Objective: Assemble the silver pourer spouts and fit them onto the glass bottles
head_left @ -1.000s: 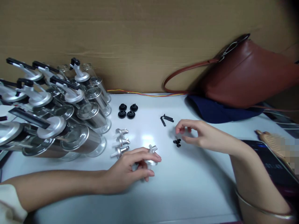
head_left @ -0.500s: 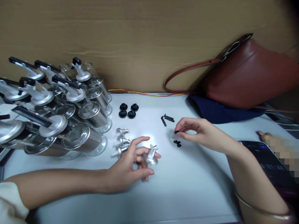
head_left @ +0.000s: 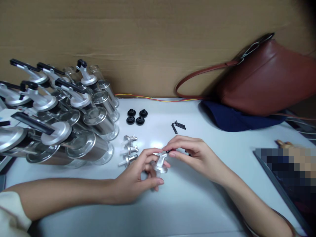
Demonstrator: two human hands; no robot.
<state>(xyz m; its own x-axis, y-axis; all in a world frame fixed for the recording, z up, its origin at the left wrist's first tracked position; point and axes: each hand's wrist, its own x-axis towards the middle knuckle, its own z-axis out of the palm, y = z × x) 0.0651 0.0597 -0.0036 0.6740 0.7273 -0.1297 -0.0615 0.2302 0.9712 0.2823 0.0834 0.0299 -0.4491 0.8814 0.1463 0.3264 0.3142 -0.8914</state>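
My left hand (head_left: 134, 179) is closed around a silver pourer spout (head_left: 161, 166), its round flange low and its bent nozzle pointing up. With thumb and fingertips, my right hand (head_left: 197, 154) pinches a small black cap (head_left: 169, 151) right by the nozzle's tip; whether they touch I cannot tell. Three more silver spouts (head_left: 130, 149) lie in a column just beyond my left hand. More small black pieces (head_left: 187, 153) are mostly hidden behind my right hand. Several black ribbed stoppers (head_left: 140, 120) sit farther back, and thin black levers (head_left: 180, 125) lie beyond my right hand.
Glass and metal dispenser bottles (head_left: 80, 146), several with silver pourers, crowd the left. A brown leather bag (head_left: 266, 79) rests on dark blue cloth (head_left: 229, 118) at back right. Cardboard (head_left: 148, 42) stands behind, with thin wires (head_left: 148, 97) along its base. Another person's hand (head_left: 283, 144) is at right.
My right hand has moved left and slightly down with the small black cap, from above the other black pieces to the spout's nozzle. My left hand still holds the spout in nearly the same place.
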